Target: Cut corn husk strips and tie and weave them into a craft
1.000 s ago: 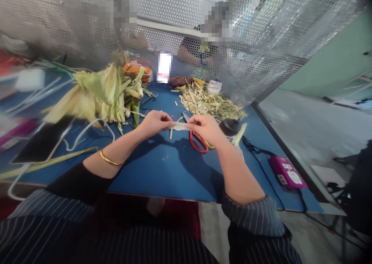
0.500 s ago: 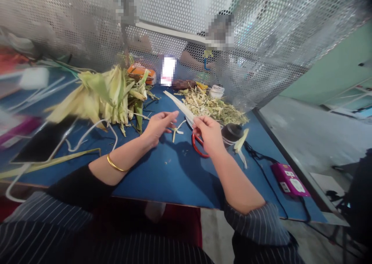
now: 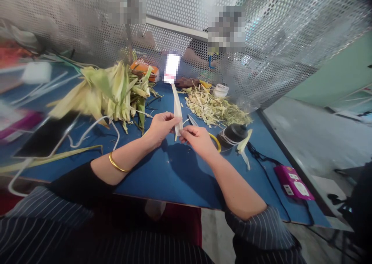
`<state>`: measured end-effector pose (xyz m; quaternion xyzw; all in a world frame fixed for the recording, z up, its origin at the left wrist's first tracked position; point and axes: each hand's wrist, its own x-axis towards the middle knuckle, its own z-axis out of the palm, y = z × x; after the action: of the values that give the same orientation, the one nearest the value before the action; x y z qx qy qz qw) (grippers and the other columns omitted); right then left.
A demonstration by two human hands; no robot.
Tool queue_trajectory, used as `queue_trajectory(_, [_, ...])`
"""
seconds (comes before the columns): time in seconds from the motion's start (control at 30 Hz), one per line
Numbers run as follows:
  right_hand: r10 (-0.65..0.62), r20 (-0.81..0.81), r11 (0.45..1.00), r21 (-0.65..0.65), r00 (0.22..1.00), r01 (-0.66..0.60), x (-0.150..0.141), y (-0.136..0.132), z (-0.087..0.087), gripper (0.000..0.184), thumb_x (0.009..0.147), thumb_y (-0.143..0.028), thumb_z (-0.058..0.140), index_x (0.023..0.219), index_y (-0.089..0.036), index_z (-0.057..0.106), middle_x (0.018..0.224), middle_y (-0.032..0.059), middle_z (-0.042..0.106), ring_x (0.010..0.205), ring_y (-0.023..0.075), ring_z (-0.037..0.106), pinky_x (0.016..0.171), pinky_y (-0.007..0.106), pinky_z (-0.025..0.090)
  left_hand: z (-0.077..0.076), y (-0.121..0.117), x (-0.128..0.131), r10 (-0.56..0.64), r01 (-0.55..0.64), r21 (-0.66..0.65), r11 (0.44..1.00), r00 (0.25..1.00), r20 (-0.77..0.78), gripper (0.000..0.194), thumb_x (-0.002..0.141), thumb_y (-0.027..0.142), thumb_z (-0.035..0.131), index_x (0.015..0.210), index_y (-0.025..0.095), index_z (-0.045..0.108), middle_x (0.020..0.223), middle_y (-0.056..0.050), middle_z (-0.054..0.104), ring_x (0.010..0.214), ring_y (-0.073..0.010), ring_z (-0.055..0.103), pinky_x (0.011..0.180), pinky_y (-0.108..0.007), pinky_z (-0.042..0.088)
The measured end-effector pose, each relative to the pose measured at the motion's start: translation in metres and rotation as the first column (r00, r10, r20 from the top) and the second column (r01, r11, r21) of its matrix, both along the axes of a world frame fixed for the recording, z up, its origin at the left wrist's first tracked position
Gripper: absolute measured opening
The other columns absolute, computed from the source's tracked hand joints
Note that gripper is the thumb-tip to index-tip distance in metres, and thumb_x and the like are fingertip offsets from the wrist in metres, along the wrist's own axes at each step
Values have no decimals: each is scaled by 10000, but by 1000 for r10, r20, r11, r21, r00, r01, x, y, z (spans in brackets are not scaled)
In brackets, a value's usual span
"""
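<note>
A pale strip of corn husk stands upright over the blue table, pinched at its lower end between both hands. My left hand grips it from the left with thumb and fingers closed; a gold bangle is on that wrist. My right hand pinches the same strip from the right. Scissors with a yellow loop handle lie partly hidden just behind my right hand.
A heap of green-yellow corn husks lies at back left, a pile of husk trimmings at back right. A black tape roll, a black cable and a pink power strip sit right. A dark tablet with white cable lies left. Perforated metal screen behind, people beyond it.
The husk strip has swung from lying slanted in my right hand to standing upright. My left hand, open half a second ago, has closed on it again. The view shifted slightly.
</note>
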<state>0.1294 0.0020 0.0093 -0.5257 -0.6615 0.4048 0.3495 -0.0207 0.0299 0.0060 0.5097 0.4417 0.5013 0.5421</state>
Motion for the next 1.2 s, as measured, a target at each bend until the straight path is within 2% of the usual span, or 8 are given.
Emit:
queue_trajectory(0.1, [6,-12,1000,-1,1000,-6,0,0,0,217,797,-375,597,713,-180,642,659,6,654,592,127,601,590,256,456,-3,2,-1,11,-9,53,999,999,-41,205,708,329,665,664,137,611,582,8,564,505,-81,467,501,-223,393])
queue_trajectory(0.2, [-57,-62,998,22,996,58,1,1,-3,271,777,-451,617,779,-182,645,653,5,636,606,136,603,559,253,448,-6,3,-2,22,-6,114,993,991,-134,209,709,347,657,680,143,626,585,4,562,514,-84,455,496,-225,355])
queue_trajectory(0.37, [-205,-239,966,105,949,235,4,6,-5,338,701,-433,700,923,-189,625,808,22,664,723,142,604,673,279,489,-6,-1,-1,-71,124,144,982,943,-326,203,710,334,634,615,156,612,537,17,496,509,-82,395,484,-240,287])
queue_trajectory(0.5, [-175,-253,972,109,952,208,8,10,-5,196,691,-335,703,793,-183,632,724,-2,632,673,131,561,681,290,472,-2,-10,4,-131,186,97,978,904,-408,215,709,348,619,621,152,619,538,19,488,508,-82,369,488,-251,268])
queue_trajectory(0.63, [-208,-282,965,95,937,243,11,11,-4,113,697,-284,669,713,-186,616,657,-21,589,629,121,523,644,284,446,0,-13,6,-206,249,57,967,893,-400,193,697,334,618,681,146,659,571,8,538,510,-83,385,500,-256,284])
queue_trajectory(0.83, [-290,-420,932,81,860,354,20,18,0,148,706,-325,672,717,-185,627,639,-19,579,597,116,519,615,283,451,3,-14,6,-290,311,-7,950,878,-381,166,678,311,629,646,150,649,542,9,535,494,-84,408,483,-257,285])
queue_trajectory(0.97, [-307,-409,915,120,859,384,27,23,1,144,697,-322,683,718,-183,652,664,-14,612,600,105,529,599,261,443,2,-13,5,-299,312,-29,950,875,-381,146,673,294,634,633,154,639,567,3,562,504,-84,425,496,-258,308])
queue_trajectory(1.2, [-303,-373,913,150,877,379,28,24,1,158,663,-307,715,675,-187,613,610,-27,570,563,100,496,553,255,426,1,-14,5,-453,464,-57,884,820,-351,165,657,280,649,552,170,585,497,21,498,476,-77,420,475,-240,313])
